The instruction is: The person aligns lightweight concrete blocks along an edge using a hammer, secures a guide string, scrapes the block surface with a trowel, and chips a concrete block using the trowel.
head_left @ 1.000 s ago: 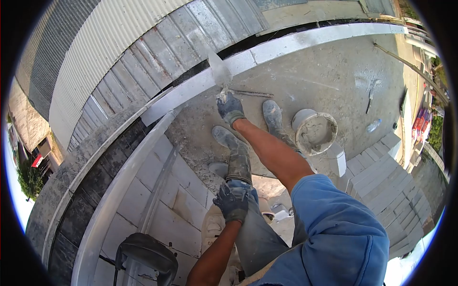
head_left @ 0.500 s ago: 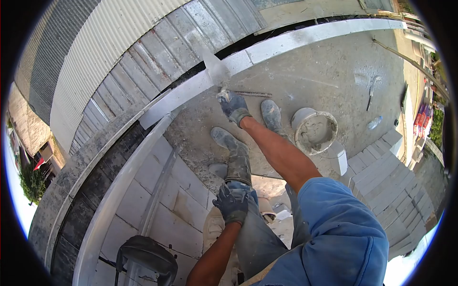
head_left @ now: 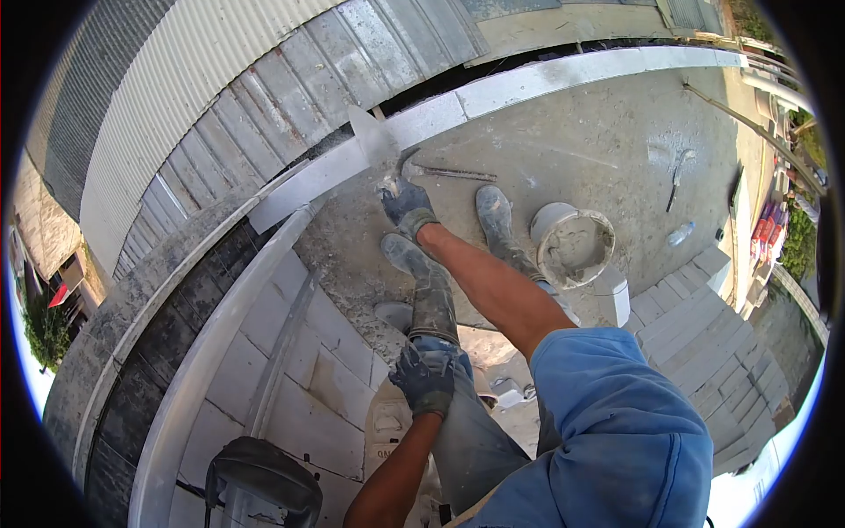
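Note:
My right hand, in a dusty dark glove, is closed round the handle of a trowel. The trowel's broad pale blade lies over the row of white blocks that curves along the floor's edge. My left hand, also gloved, rests on my bent leg near the knee with its fingers spread, holding nothing. Below the right hand are my mortar-smeared boots. A thin metal bar lies on the floor just right of the trowel.
A bucket of grey mortar stands right of my boots, with a white block beside it. Stacked blocks fill the lower right. A hammer-like tool and a plastic bottle lie farther off. Corrugated roofing lies beyond the edge.
My right hand and the trowel have moved left along the white blocks. The view has shifted slightly; my left hand stays on the leg.

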